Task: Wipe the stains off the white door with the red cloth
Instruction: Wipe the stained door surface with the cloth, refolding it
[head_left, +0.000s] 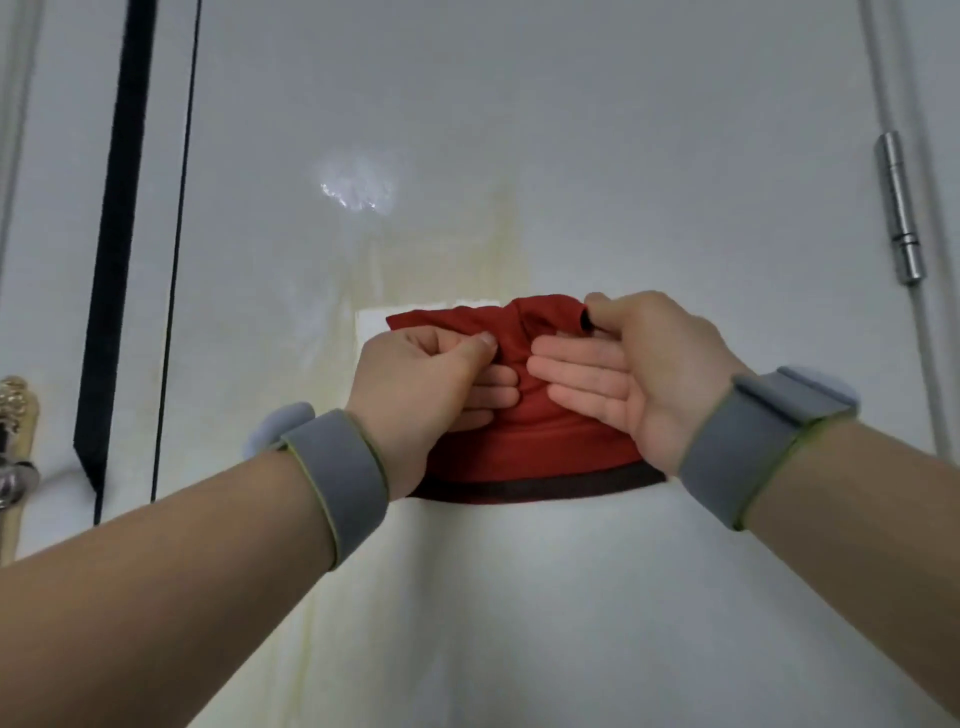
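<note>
Door (597, 130), white and glossy, fills the view from edge to edge. Yellowish stains (498, 249) run down its middle in faint vertical streaks, above and below the hands. A black strip (119, 249) and a thinner black line beside it run down the left side. Two bare forearms reach in from the lower corners and meet at the centre.

The cloth (550, 441), red with a dark band along its lower edge, is bunched and held up against the door at mid-height, over the stained area. The left hand (421, 395) grips its left part, thumb pressed on the fabric and fingers curled in beneath. The right hand (644, 364) holds its right part, fingers laid straight across the front and thumb hooked over the top edge. The two hands are close together, fingertips nearly touching across the cloth.

A grey band (332, 467) circles the left wrist, a matching one (753, 441) the right. A steel hinge (901, 208) sits at the door's right edge. A brass handle (15, 441) shows at far left. A bright glare (356, 184) marks the door above the cloth.
</note>
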